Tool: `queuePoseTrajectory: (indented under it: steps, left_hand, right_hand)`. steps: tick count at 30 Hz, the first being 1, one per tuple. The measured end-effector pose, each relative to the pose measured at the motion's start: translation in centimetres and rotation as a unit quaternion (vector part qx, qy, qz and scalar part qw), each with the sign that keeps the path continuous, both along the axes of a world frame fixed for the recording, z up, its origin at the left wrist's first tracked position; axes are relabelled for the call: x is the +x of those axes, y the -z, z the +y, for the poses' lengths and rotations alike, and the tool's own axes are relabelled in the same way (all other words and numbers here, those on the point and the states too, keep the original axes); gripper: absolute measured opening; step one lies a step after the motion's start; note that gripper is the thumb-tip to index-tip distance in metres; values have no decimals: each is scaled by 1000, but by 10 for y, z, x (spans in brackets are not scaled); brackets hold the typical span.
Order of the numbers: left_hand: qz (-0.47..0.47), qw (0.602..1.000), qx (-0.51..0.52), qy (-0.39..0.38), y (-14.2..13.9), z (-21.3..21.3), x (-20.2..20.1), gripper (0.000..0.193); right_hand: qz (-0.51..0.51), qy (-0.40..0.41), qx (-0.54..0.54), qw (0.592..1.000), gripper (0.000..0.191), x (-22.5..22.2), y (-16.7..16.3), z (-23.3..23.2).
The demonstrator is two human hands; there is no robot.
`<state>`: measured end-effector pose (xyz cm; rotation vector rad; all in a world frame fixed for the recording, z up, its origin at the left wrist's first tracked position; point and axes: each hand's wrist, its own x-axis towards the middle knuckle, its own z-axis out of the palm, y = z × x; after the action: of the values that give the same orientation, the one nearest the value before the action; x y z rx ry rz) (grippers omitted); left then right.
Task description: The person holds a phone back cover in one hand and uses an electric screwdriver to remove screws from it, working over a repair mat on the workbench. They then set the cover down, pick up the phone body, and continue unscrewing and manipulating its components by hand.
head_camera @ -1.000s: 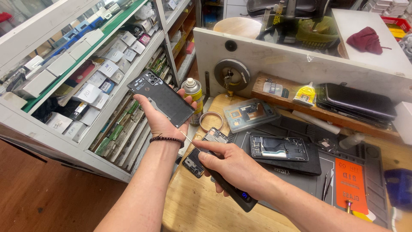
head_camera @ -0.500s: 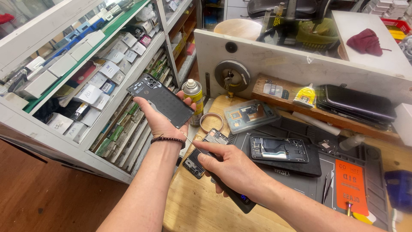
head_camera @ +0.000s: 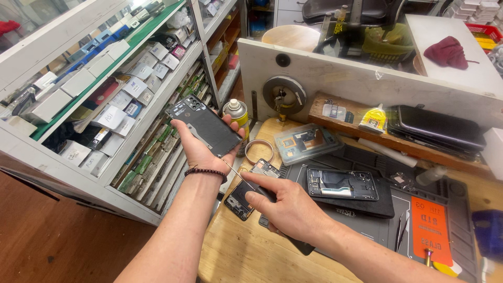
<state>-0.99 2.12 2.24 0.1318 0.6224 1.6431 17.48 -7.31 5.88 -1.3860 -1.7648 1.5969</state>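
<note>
From the head view we see our left hand cupping a dark phone back cover above the shelf edge, fingers curled round its sides; its long axis runs upper-left to lower-right, camera end upper-left. Our right hand pinches a thin tool over the bench.

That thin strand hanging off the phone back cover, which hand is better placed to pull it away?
Probably the right hand. Its fingers pinch the near end of the strand, which runs up to the black back cover. The left hand is occupied, gripping that cover raised beside the shelves.
</note>
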Motion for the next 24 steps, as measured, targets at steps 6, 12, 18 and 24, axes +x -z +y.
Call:
queuePoseTrajectory:
  steps: [6, 12, 18, 24]
  left_hand:
    - [-10, 1000, -23, 6, 7, 3, 2, 87]
    - [-76, 996, -50, -3, 17, 7, 3, 91]
    - [-51, 998, -15, 19, 15, 4, 4, 89]
    - [19, 999, 9, 37, 14, 2, 5, 87]
  right_hand:
    - [-50, 15, 18, 998, 47, 5, 4, 1]
    - [-10, 37, 1, 999, 49, 5, 10, 2]
    - [83, 35, -61, 994, 46, 5, 13, 0]
    - [77, 42, -84, 993, 46, 8, 24, 2]
